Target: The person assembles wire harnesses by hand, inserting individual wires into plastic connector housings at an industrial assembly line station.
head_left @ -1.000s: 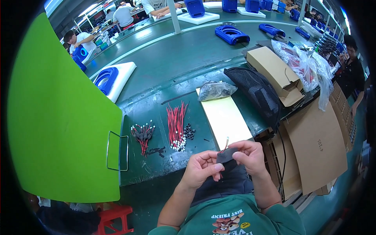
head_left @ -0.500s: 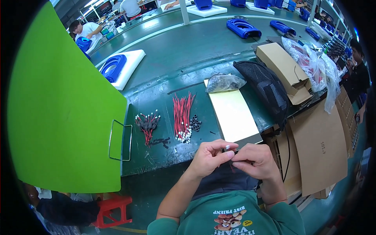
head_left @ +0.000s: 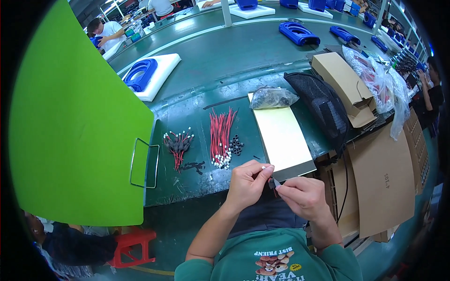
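Observation:
In front of my body, my left hand [head_left: 248, 185] pinches a thin cable with a white connector end between thumb and forefinger. A small black piece [head_left: 271, 183] sits on that cable, just below the fingertips. Close beside it, my right hand [head_left: 303, 194] pinches a small greyish strip [head_left: 277, 182] that touches or overlaps the black piece; its kind is unclear. Red wires with white connectors [head_left: 221, 136] lie in a bundle on the bench. Several black rings [head_left: 236, 145] are right of them. Further left lies a pile of finished-looking wires with black lumps [head_left: 178, 146].
A pale yellow board [head_left: 285, 140] lies beyond my hands, a clear bag of dark parts [head_left: 273, 98] on its far end. A black mesh bag [head_left: 318, 105] and cardboard box [head_left: 344, 86] stand right. A green panel [head_left: 84, 126] borders the left. Blue housings [head_left: 299, 33] rest on the far line.
My hands have tilted and drawn slightly apart, showing the black piece and the greyish strip between them. My left fingertips have moved up and left. The whole view has shifted slightly.

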`<state>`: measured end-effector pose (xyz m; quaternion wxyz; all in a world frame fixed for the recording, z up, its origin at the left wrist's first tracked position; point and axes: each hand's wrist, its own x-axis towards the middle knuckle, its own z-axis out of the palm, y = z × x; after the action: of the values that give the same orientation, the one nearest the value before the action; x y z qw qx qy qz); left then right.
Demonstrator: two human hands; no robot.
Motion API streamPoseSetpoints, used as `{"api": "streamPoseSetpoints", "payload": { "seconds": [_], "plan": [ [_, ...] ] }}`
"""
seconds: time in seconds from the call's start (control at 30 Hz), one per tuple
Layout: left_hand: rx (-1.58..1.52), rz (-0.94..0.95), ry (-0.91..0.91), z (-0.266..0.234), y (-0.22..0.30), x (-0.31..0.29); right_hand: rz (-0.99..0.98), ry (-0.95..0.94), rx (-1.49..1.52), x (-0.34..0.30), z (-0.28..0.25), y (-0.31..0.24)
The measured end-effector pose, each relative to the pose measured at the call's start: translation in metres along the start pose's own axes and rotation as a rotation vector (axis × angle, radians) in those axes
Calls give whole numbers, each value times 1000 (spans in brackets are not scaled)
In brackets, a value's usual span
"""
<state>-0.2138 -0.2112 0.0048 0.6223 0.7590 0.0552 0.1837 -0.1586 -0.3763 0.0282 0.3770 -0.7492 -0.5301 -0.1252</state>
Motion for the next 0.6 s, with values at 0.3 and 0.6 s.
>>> {"api": "streamPoseSetpoints", "payload": {
  "seconds": [0.3,0.6],
  "plan": [
    [-195,-182,157,3,-9,1,-72,103,-128,-5,11,-2],
    [-261,-230,179,0,-11,0,-95,112,-28,-1,3,-9]
  ]
}}
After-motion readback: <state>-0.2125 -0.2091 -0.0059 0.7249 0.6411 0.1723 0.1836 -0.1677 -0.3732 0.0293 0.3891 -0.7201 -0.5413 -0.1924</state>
